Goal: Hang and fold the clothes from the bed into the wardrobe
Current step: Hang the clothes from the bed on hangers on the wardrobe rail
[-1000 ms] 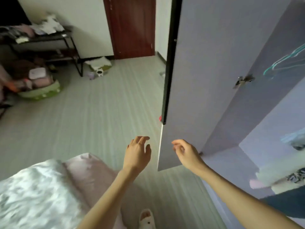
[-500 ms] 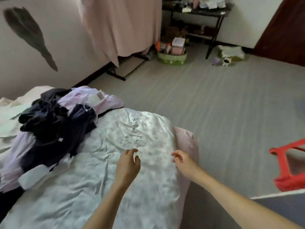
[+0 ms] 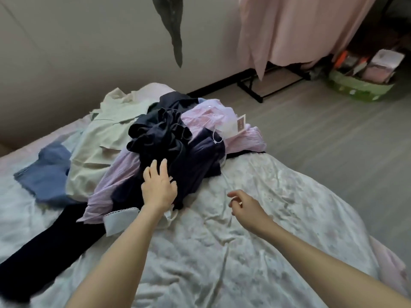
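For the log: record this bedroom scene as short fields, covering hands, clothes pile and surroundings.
left hand: open, fingers spread, reaching onto the dark garment
right hand: loosely curled, holds nothing, above the bedsheet
pile: dark garment on top; pink shirt with a tag; cream shirt; blue cloth
floor: green basket near a black rack
hanging: pink fabric over the rack
wardrobe: not in view
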`<control>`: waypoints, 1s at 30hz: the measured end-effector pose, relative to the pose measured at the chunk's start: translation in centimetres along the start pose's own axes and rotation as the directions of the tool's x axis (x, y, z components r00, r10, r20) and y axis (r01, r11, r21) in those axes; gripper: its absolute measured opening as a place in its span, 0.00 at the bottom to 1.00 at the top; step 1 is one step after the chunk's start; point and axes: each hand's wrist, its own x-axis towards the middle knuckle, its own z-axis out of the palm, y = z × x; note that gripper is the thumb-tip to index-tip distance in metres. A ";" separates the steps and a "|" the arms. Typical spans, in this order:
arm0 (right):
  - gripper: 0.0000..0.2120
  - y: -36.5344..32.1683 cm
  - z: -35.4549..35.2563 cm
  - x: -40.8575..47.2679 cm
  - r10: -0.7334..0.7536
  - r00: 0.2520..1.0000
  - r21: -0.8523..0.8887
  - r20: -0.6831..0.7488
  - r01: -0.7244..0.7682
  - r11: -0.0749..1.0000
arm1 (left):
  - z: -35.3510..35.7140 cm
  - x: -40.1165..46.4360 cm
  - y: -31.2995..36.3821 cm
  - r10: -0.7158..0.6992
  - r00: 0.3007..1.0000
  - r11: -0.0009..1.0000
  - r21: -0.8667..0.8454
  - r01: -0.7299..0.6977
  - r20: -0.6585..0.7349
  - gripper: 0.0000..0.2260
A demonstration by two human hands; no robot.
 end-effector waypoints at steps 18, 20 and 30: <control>0.29 0.5 -1.7 5.6 -0.153 0.985 -0.111 -0.082 0.143 0.983 | 0.4 2.7 2.6 0.033 0.997 0.724 -0.687 -0.072 -0.069 0.05; 0.35 -0.3 -2.4 4.6 -0.291 0.956 -0.113 -0.039 0.285 0.952 | -0.7 -0.2 4.7 0.124 0.989 0.632 -0.762 -0.140 -0.079 0.08; 0.10 0.2 -9.8 -8.9 -0.255 0.966 -0.078 -0.031 0.252 0.965 | -7.5 -14.2 14.2 0.198 0.937 0.579 -0.806 0.124 0.286 0.06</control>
